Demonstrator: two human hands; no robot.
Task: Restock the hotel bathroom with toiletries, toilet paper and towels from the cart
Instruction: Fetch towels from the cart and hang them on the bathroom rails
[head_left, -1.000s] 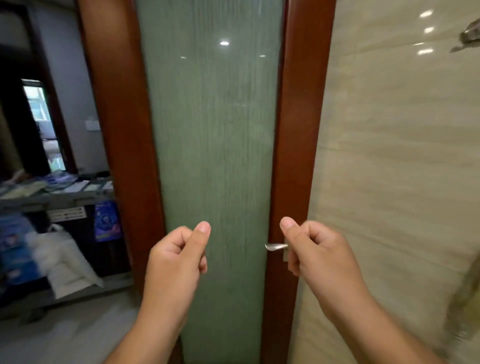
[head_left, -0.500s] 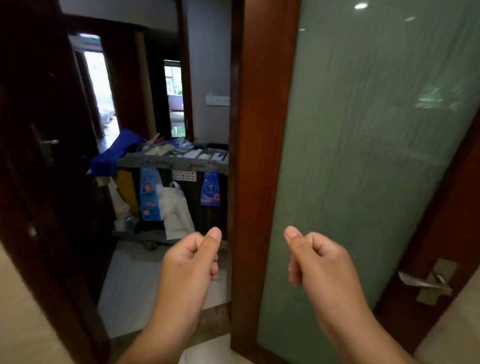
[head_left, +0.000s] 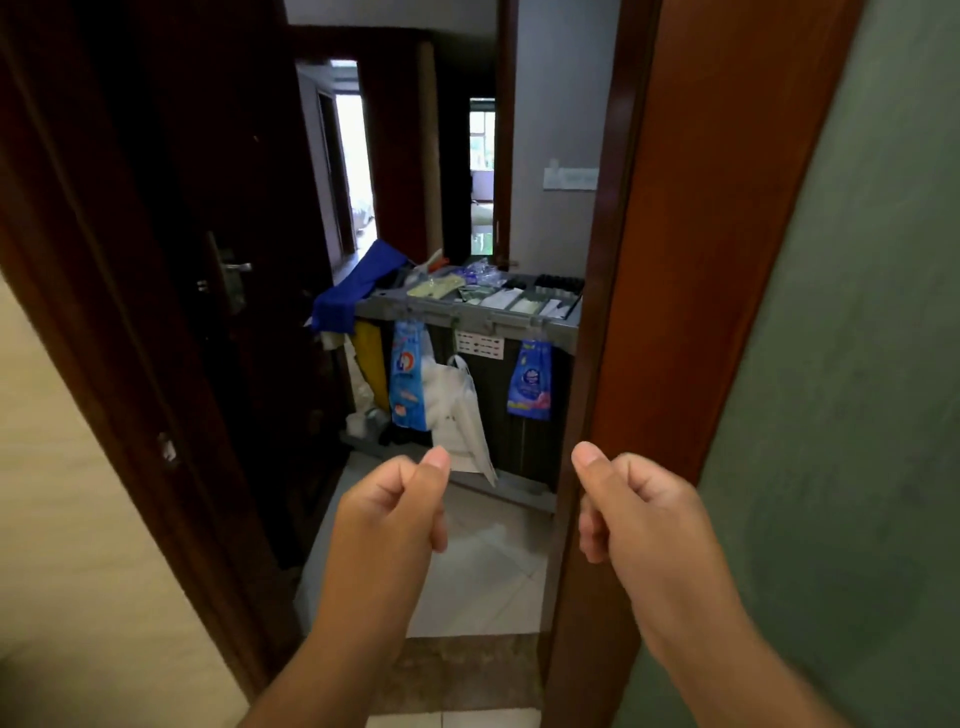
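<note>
Fingers (head_left: 385, 487) of the left hand (head_left: 395, 514) and right hand (head_left: 641, 519) are clenched on nothing, so fetching stock seems in hand, and the next move means stepping through to the cart (head_left: 467, 316), squeezing between the dark door (head_left: 208, 234) left of it and the wooden-framed glass door (head_left: 727, 260) right of it.

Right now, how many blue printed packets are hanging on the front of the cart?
2. The left blue packet hangs beside a white plastic bag; the right blue packet hangs near the door. The door hides the cart at its right end, so others may be hidden.
</note>
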